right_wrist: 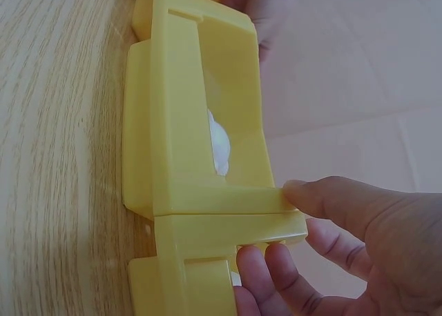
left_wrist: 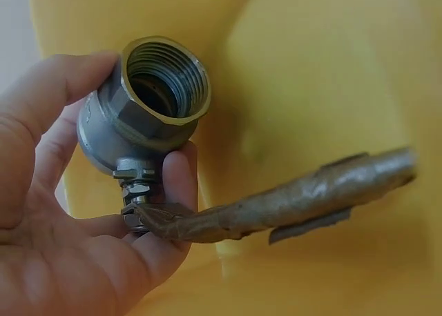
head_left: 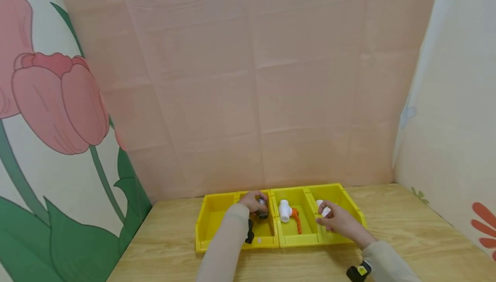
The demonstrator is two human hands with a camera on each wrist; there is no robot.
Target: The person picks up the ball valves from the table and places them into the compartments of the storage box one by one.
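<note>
My left hand (head_left: 253, 202) grips a metal ball valve (left_wrist: 148, 102) over the second compartment from the left. Its threaded opening faces the left wrist camera, and a lever wrapped in worn brownish covering (left_wrist: 290, 202) sticks out to the right. My right hand (right_wrist: 366, 240) pinches the divider wall (right_wrist: 228, 219) between the two right compartments, thumb on one side, fingers on the other. A white plastic valve (head_left: 284, 211) with an orange handle (head_left: 296, 219) lies in the third compartment. White plastic fittings (head_left: 320, 203) in the rightmost compartment are partly hidden by my right hand.
The yellow bins (head_left: 207, 217) stand in a row on a wooden table (head_left: 162, 234), close to a pinkish cloth backdrop (head_left: 255, 101). Painted walls (head_left: 457, 144) rise on both sides. Black straps (head_left: 358, 271) are on both wrists.
</note>
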